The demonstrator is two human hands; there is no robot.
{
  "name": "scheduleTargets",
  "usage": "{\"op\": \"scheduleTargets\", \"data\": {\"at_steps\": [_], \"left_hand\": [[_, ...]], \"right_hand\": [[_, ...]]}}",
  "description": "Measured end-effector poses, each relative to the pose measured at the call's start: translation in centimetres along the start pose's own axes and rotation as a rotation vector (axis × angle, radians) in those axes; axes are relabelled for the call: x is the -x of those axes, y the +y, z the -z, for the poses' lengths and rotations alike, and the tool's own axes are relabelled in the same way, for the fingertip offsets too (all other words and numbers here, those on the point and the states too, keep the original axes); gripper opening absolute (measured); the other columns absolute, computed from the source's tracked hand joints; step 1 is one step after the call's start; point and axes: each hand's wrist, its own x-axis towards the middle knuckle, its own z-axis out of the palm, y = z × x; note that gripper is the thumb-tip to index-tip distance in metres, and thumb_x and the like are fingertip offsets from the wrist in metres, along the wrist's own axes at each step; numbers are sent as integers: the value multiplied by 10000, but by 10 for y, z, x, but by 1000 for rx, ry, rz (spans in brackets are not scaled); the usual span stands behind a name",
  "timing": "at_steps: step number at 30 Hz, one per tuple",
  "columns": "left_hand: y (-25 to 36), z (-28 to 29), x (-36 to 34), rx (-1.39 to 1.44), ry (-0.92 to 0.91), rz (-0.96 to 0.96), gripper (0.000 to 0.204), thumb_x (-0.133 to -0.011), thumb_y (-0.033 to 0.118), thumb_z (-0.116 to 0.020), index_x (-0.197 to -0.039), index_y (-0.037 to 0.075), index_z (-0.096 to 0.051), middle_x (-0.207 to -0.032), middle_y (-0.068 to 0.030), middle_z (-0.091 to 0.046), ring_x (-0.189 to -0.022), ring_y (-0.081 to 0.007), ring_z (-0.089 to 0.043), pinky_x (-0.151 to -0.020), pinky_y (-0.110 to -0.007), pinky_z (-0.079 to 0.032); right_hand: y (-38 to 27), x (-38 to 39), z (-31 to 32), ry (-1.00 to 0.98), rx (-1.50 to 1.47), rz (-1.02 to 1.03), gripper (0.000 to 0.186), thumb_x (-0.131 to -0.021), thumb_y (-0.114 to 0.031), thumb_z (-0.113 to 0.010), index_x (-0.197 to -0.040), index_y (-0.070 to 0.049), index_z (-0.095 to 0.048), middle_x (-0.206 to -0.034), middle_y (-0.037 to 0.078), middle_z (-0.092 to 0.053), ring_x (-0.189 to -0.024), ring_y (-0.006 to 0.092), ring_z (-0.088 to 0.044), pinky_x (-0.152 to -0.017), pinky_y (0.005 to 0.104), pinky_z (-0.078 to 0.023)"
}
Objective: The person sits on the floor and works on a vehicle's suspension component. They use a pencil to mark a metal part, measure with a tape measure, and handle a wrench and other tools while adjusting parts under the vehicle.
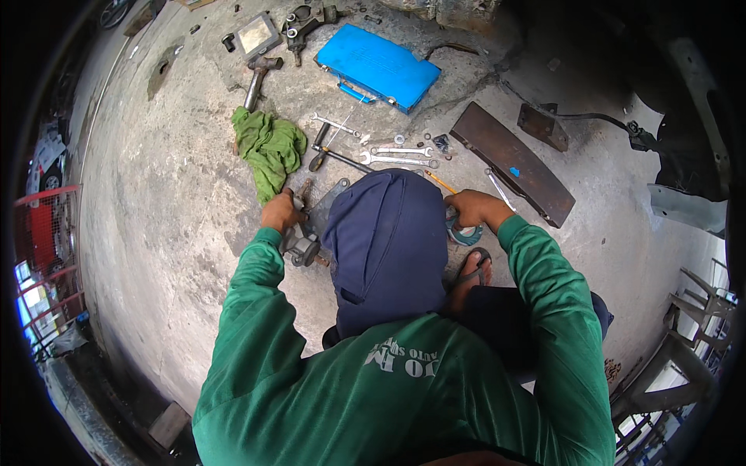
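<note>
A dark blue cap [385,233] hides the middle of the work. On its left side, my left hand [281,211] is closed around a grey, cast metal car part [301,247], with a flat grey plate [325,203] beside it. On the other side, my right hand [475,208] has its fingers curled on a teal round thing [465,237], partly hidden by the hand and cap. Just beyond that hand lie a thin orange stick [440,182] and a wrench [500,189]. A green cloth [268,147] lies just beyond my left hand.
A blue case [378,67] and a rusty brown metal box [513,165] lie ahead on the concrete. Several wrenches [400,158], a hammer [258,81] and a dark car part [299,33] are spread around. A sandalled foot [472,268] stands near my right hand.
</note>
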Motion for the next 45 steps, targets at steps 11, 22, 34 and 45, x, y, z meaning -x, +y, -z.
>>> {"op": "scheduleTargets", "data": {"at_steps": [11, 22, 34, 45], "left_hand": [[68, 59, 42, -271, 298, -338, 617, -710, 327, -864, -1160, 26, -568, -1002, -225, -729, -959, -428, -710, -826, -513, -562], [286, 171, -3, -269, 63, -379, 608, -719, 452, -833, -1079, -29, -741, -1139, -229, -734, -1010, -396, -720, -870, -465, -569], [383, 127, -97, 409, 248, -199, 582, -712, 411, -873, -941, -109, -746, -992, -216, -766, -816, -284, -750, -682, -423, -578], [427, 120, -112, 1280, 406, -178, 604, -716, 321, -884, -1045, -157, -719, -1129, -249, -745, -1021, -336, -716, -926, -398, -530]], "right_hand": [[6, 98, 119, 150, 185, 5, 729, -808, -321, -827, -1437, -46, -580, -1341, 212, -663, -1246, 383, -633, -1019, 458, -518], [-47, 125, 159, 231, 342, 167, 680, -876, -566, -715, -1243, 6, -699, -1180, 226, -719, -1114, 395, -689, -932, 483, -543], [12, 96, 159, 706, 166, -220, 624, -862, -578, -734, -1194, -50, -757, -1227, 154, -742, -1154, 304, -710, -949, 427, -574], [36, 155, 140, 1255, 229, -362, 659, -822, -353, -811, -1353, -82, -531, -1220, 183, -668, -1212, 372, -607, -1070, 581, -405]]}}
